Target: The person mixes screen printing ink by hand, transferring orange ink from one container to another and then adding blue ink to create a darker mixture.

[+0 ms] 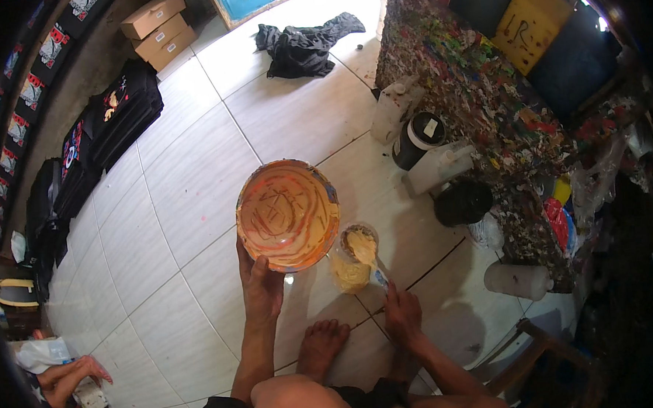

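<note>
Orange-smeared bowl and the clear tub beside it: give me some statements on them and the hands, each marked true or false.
1. The left hand holds the orange-smeared bowl by its rim. True.
2. The bowl is brimful of blue paint. False: only orange streaks coat its inside.
3. The right hand holds a scraper that reaches into the clear tub. True.
4. The clear tub stands on the paint-spattered table. False: it stands on the tiled floor.
5. The tub holds pale yellow paste. True.
</note>
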The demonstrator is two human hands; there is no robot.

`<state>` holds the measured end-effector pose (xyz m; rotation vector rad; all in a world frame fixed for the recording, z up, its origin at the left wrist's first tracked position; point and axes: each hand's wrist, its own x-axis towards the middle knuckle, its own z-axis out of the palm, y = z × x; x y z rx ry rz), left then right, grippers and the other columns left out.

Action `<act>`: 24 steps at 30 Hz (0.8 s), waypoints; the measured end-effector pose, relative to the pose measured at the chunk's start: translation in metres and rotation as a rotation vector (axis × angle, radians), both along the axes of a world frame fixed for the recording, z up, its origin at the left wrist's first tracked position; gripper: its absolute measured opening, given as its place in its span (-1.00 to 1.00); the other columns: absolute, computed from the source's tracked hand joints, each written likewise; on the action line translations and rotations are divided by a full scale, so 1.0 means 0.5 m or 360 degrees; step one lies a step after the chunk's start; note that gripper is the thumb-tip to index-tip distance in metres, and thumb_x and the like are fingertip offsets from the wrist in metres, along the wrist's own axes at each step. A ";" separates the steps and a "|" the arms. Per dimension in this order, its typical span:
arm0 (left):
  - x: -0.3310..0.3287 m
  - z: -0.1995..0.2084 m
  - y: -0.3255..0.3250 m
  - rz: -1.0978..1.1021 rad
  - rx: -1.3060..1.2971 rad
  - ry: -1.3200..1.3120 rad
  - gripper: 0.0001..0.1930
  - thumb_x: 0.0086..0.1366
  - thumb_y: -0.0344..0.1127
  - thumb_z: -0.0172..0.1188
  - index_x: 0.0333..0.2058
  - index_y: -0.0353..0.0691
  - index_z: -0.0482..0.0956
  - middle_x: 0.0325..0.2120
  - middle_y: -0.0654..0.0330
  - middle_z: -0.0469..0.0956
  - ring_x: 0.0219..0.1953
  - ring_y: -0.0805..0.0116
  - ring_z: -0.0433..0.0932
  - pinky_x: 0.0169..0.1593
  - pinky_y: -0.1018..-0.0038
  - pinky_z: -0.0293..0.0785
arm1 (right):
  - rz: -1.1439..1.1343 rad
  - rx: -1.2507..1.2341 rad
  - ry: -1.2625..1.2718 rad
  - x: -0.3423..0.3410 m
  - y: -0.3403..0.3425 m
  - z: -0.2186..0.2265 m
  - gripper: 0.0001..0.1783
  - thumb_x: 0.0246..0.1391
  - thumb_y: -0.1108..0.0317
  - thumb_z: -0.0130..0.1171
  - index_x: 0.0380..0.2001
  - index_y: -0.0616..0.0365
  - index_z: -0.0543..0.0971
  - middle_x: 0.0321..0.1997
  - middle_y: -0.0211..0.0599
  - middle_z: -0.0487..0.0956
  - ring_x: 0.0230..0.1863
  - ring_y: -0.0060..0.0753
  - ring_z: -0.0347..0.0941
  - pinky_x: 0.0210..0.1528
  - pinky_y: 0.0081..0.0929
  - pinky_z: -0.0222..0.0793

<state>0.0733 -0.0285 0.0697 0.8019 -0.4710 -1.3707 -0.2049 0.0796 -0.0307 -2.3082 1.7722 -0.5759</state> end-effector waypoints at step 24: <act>-0.050 0.053 -0.008 -0.0604 0.0100 0.0065 0.04 0.04 -0.21 0.42 0.41 -0.26 -0.02 0.30 0.05 0.23 0.35 0.15 0.24 0.37 0.25 0.25 | 0.0622 -0.0026 -0.0048 -0.085 -0.171 0.295 -0.82 0.19 0.42 0.12 -0.17 0.27 0.50 -0.45 -0.18 0.44 -0.41 -0.13 0.46 -0.42 -0.25 0.37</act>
